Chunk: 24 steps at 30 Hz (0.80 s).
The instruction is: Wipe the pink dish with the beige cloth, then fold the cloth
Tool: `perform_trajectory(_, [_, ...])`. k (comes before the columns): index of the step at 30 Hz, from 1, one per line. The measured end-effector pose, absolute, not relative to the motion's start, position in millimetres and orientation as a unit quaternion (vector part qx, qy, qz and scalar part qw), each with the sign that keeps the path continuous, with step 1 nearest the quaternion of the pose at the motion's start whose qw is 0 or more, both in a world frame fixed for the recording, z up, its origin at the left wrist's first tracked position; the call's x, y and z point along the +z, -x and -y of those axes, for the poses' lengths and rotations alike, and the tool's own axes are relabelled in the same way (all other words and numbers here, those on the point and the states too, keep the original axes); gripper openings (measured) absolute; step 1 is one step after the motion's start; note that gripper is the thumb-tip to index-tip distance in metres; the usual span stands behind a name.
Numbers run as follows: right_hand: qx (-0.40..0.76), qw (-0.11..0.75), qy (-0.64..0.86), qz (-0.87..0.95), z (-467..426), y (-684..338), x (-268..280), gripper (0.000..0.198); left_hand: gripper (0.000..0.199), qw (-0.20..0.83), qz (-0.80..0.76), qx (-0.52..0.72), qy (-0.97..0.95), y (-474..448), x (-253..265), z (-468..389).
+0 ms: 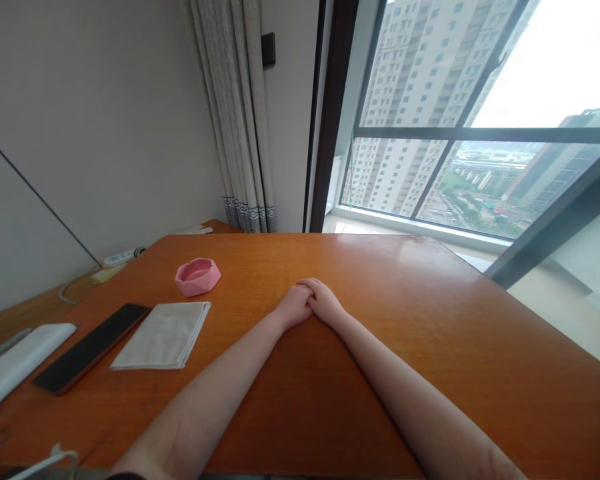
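My left hand (294,306) and my right hand (325,301) are clasped together, resting on the brown wooden table (390,373). The right fingers lie over the left hand, and both hands are closed. No object shows in or between them, though the inner sides of the palms are hidden. Left of the hands sits a pink faceted ashtray (198,280) with a hollow top. Nearer to me lies a folded whitish cloth (163,335), flat on the wood and apart from my left forearm.
Beside the cloth lies a long black flat bar (94,347), and farther left a white slab-like object (23,363). A power strip (123,257) stands by the wall. A white cable (55,457) pokes up at the near left edge. Behind are a curtain (240,120) and a large window (430,180).
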State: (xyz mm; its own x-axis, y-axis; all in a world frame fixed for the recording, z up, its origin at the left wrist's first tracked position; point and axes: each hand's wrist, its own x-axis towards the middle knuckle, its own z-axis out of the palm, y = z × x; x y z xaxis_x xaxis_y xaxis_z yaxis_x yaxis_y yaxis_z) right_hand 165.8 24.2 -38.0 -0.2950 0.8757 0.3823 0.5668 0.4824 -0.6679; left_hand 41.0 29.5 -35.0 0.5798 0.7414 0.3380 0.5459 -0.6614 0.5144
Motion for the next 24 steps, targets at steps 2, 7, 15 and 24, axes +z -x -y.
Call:
perform_trajectory(2, [0.211,0.373,0.466,0.774,-24.4,-165.4,-37.4,0.054,0.033,0.183,-0.374,0.274,-0.867,-41.2,-35.8,-29.6])
perform_trajectory(7, [0.212,0.373,0.469,0.772,-26.3,-164.9,-38.7,0.053,0.033,0.177,-0.382,0.274,-0.865,-42.0,-37.4,-30.6])
perform_trajectory(15, [0.213,0.371,0.472,0.771,-26.8,-165.1,-38.7,0.052,0.038,0.187,-0.369,0.281,-0.866,-42.3,-36.4,-31.2])
perform_trajectory(24, [0.220,0.383,0.465,0.767,-27.7,-166.1,-42.1,0.054,0.037,0.168,-0.374,0.257,-0.875,-41.7,-33.7,-28.3])
